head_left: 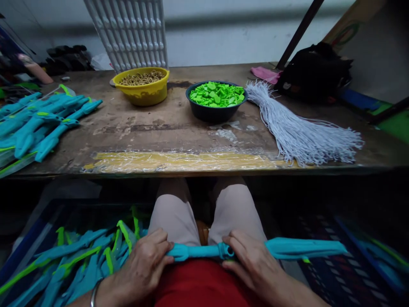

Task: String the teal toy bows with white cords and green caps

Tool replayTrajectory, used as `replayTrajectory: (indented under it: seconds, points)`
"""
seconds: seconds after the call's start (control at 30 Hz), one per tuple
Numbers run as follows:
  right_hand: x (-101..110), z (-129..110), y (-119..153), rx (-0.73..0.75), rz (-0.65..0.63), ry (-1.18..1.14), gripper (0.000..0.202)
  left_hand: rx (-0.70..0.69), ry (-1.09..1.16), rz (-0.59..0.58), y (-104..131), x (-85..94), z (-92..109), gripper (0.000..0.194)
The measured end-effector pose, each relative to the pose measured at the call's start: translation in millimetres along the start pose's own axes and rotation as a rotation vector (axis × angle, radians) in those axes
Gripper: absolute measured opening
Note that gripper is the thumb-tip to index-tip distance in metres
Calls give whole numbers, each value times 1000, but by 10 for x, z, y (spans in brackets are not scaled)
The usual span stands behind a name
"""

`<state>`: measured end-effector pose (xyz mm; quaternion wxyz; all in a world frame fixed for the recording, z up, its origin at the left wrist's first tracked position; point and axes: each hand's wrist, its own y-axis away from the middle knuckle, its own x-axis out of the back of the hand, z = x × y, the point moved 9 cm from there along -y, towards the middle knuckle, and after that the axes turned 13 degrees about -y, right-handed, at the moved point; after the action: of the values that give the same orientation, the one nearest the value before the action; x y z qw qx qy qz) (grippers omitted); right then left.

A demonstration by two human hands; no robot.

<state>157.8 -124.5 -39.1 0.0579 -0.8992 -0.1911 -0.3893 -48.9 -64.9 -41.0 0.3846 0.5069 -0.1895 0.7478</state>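
Observation:
Across my lap lies a long turquoise plastic piece [204,251], with a round hole near its middle and a flat, tapering right end. My left hand [147,256] is wrapped round its left part and hides that end. Right of the hole, my right hand [249,258] grips the same piece, thumb below and fingers on top. A small bright green bit [306,259] shows under the right end. To the left of my left hand, more turquoise pieces [86,260] with green strips lie heaped in a dark blue crate [32,251].
On the wooden table [143,136] stand a yellow bowl [143,94] of brass-coloured rings and a dark bowl [214,113] of green plastic bits. A bundle of white cords [303,128] lies right. More turquoise pieces [41,121] are piled left. A person's arm [35,70] shows far left.

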Motion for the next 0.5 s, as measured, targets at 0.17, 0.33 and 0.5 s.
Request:
replayTrajectory:
  seconds: [0.17, 0.33, 0.5]
  points:
    - [-7, -6, 19, 33, 37, 24, 31, -37, 109, 66, 7, 130, -59, 10]
    - [-3, -63, 39, 84, 76, -3, 42, 11, -6, 145, 17, 217, -40, 12]
    - [18, -85, 63, 72, 99, -7, 31, -41, -129, 289, 60, 254, 89, 21]
